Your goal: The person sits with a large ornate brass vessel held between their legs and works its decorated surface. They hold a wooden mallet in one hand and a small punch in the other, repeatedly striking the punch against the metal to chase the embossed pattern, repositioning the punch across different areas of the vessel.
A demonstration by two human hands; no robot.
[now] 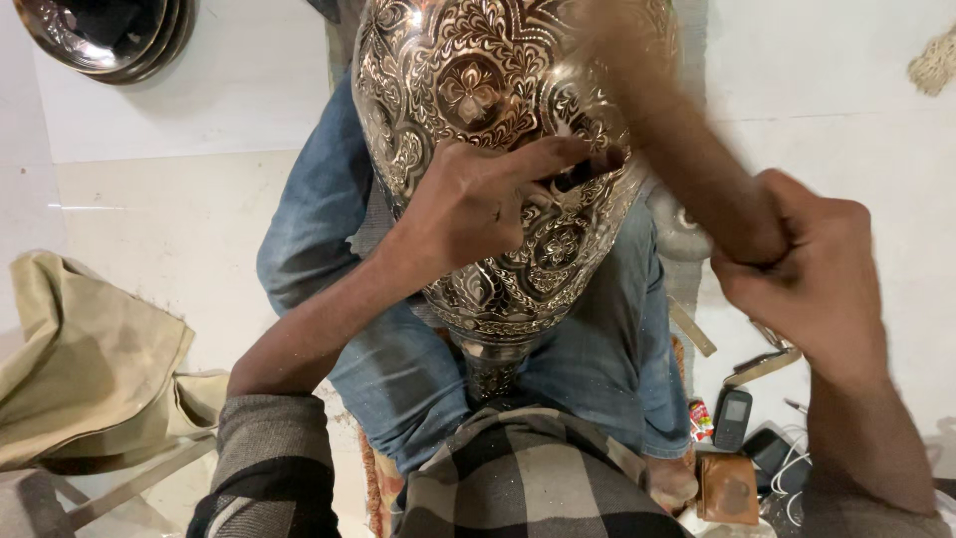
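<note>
At the upper left of the frame lay stacked metal dishes point(105, 35) on the pale floor point(199, 199), and a khaki cloth point(90, 359) sat at the lower left. In the centre an engraved metal vase point(488, 130) rested on the person's jeans-clad lap point(418, 379), its long axis running up the frame, narrow neck toward the body. The left hand point(478, 204) lay on the vase, its grip pinching a small dark chisel point(583, 174) against the surface. To the right, the right hand point(822, 279) held its grip pressed tight around a blurred wooden mallet handle point(687, 149) that slanted up-left over the chisel. A small phone point(734, 416) lay at lower right.
</note>
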